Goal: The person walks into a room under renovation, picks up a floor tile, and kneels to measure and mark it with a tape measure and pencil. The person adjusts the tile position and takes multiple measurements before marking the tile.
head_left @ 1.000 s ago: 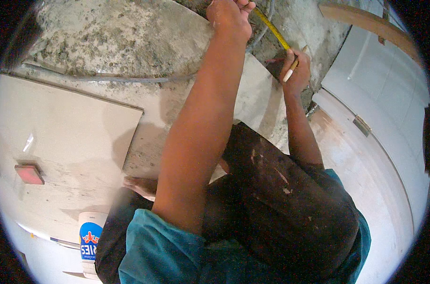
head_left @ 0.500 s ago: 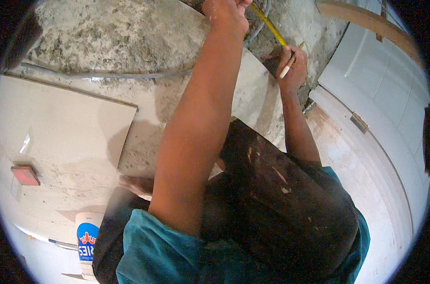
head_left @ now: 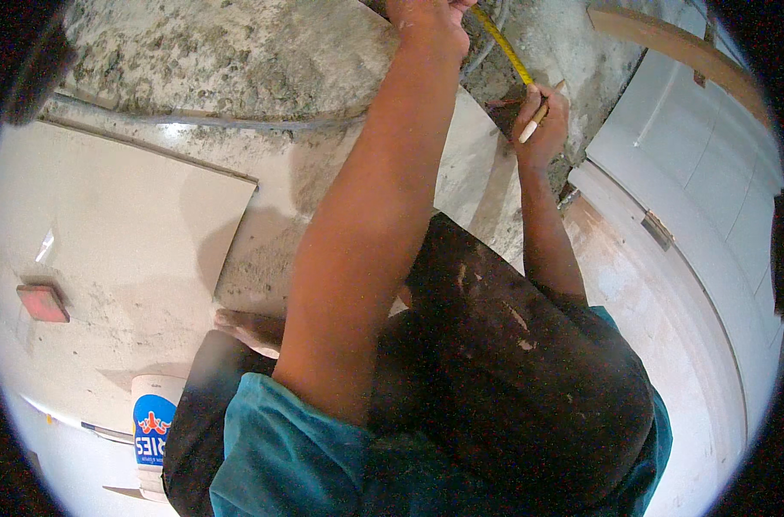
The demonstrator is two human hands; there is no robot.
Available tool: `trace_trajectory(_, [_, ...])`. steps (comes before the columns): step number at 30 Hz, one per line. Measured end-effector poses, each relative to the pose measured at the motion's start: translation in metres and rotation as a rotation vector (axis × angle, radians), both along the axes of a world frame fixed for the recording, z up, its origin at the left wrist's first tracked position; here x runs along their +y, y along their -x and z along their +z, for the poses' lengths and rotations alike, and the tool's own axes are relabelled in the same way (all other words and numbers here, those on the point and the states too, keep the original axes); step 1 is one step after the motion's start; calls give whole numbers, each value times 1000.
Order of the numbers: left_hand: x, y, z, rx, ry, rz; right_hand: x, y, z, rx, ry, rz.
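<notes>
A yellow tape measure (head_left: pixel 514 59) stretches over the rough floor between my two hands. My left hand (head_left: pixel 431 17), partly cut off by the top edge, has its fingers curled at the tape's far end. Closer in and to the right, my right hand (head_left: pixel 547 129) is closed at the other end of the blade. Between its fingers it also grips a slim tan pencil (head_left: pixel 537 121), its white end pointing down toward me. Under the tape lies a pale slab (head_left: pixel 474 146), smeared with mortar.
A large beige tile (head_left: pixel 133 207) covers the left side, with a red block (head_left: pixel 43 303) on it. A white bucket (head_left: pixel 155 435) with a blue label stands lower left. Grey conduit (head_left: pixel 219 123) crosses the rough mortar (head_left: pixel 237 52). White panels (head_left: pixel 685 129) and a curved wooden strip (head_left: pixel 676 47) lie right.
Both hands and the tape appear slightly further right in the picture, while the tile, red block and bucket appear a little higher, as the view shifts. Both hands keep their grip.
</notes>
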State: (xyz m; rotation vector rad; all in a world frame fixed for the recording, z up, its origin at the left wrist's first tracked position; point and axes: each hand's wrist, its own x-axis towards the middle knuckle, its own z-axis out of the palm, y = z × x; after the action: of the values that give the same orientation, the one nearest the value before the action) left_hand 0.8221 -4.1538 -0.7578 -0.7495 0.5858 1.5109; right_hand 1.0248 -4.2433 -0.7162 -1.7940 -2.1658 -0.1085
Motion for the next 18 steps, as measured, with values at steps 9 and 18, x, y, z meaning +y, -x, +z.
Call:
trace_trajectory(9, [-1, 6, 12, 23, 17, -17, 2, -1, 0, -33, 21, -15])
trace_trajectory(18, [4, -6, -7, -5, 107, -55, 2, 1, -1, -29, 97, -80])
